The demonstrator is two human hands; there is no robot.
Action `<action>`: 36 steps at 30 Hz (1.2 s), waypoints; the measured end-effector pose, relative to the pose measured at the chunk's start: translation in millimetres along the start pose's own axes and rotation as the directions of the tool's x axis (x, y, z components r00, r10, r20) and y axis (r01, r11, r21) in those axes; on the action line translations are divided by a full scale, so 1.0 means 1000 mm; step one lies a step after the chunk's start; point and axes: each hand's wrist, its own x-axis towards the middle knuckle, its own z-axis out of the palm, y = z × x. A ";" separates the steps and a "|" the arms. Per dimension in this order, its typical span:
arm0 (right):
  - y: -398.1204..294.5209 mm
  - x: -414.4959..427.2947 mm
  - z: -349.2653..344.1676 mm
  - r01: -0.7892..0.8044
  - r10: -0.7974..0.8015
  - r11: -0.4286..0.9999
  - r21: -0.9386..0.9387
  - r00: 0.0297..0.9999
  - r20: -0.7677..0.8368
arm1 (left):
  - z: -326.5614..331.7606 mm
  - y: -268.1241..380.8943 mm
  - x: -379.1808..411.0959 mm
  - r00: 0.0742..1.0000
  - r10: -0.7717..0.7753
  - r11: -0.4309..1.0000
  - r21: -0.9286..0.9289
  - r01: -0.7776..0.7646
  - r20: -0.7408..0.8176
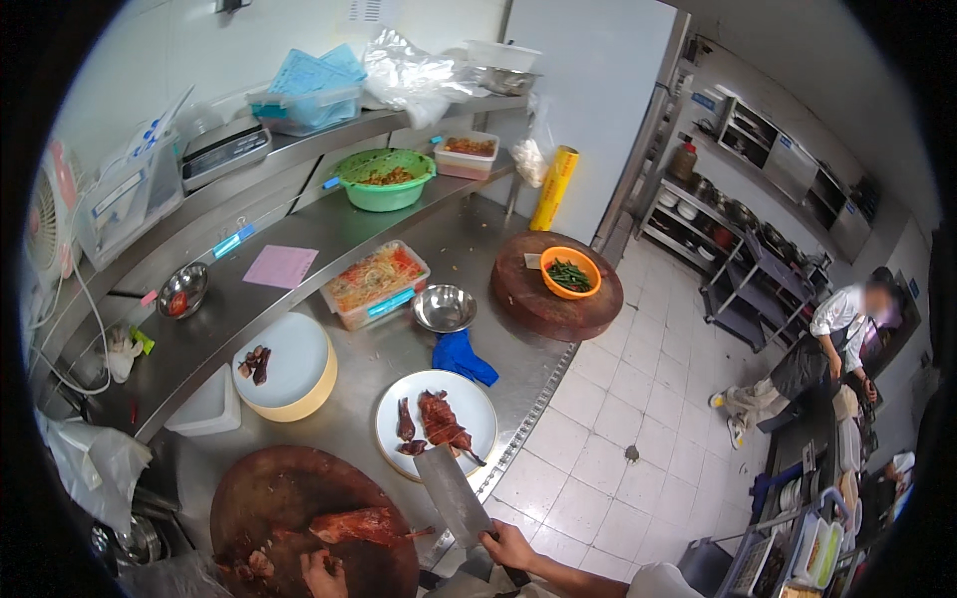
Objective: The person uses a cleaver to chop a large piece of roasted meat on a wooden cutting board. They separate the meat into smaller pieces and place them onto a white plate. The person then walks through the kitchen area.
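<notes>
My right hand (510,547) grips a broad-bladed cleaver (453,493), its blade raised over the near rim of a white plate (390,448). On that plate lie a roasted poultry piece (442,418) and a smaller leg piece (405,420). My left hand (323,575) is over a round wooden chopping block (258,493), fingers curled around what may be a small dark bit of meat. Just beyond it lies a larger roasted poultry piece (355,525). Meat scraps (258,564) are on the block to the left.
A stack of plates (291,351) with meat bits stands behind the block. Farther back are a tub of shredded food (377,284), a steel bowl (444,308), a blue cloth (462,359) and another block (523,299) bearing an orange bowl (570,293). Across the tiled floor, a person (815,351) stands.
</notes>
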 end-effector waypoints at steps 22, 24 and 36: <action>0.084 0.077 -0.016 0.365 -0.353 0.929 0.066 0.924 -0.145 | -0.017 0.194 0.022 0.860 0.488 0.873 -0.057 -0.485 0.150; 0.093 0.084 -0.011 0.386 -0.368 0.917 0.097 0.915 -0.165 | -0.012 0.204 0.026 0.843 0.511 0.858 -0.049 -0.511 0.171; 0.080 0.039 -0.013 0.372 -0.338 0.921 0.113 0.909 -0.242 | 0.005 0.208 0.021 0.793 0.573 0.815 -0.045 -0.577 0.206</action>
